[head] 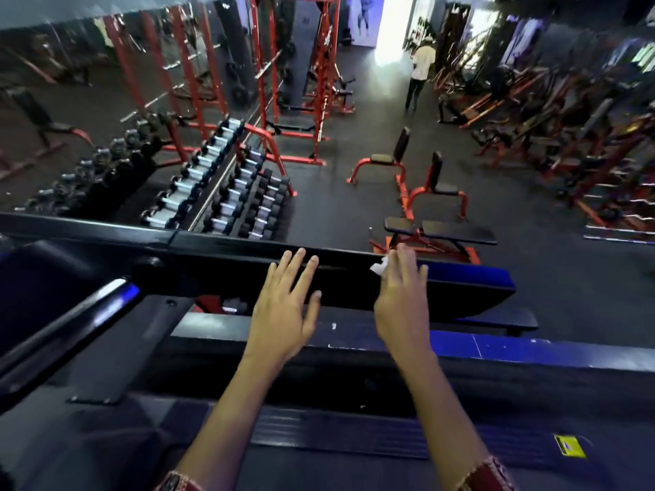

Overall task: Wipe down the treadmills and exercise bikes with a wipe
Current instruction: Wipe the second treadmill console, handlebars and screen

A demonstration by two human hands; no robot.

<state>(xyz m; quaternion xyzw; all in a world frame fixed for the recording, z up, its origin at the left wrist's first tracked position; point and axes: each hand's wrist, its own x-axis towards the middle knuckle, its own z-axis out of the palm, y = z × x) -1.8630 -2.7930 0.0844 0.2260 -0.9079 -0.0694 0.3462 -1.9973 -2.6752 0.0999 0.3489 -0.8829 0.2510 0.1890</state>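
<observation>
I look down on a black treadmill with its console bar (219, 249) running across the view and its belt deck (319, 434) below. My left hand (287, 303) lies flat with fingers spread on the top of the console, holding nothing. My right hand (402, 295) presses a small white wipe (378, 266) against the console's top edge, just right of the left hand. Only a crumpled corner of the wipe shows past the fingers. A blue-lit panel (468, 278) forms the console's right end.
A silver-and-black handrail (71, 320) slants at the left. Beyond the console stand a dumbbell rack (227, 193), red power racks (294, 83), red benches (421, 186) and more machines (567, 136) at the right. A person (420, 76) walks away at the back.
</observation>
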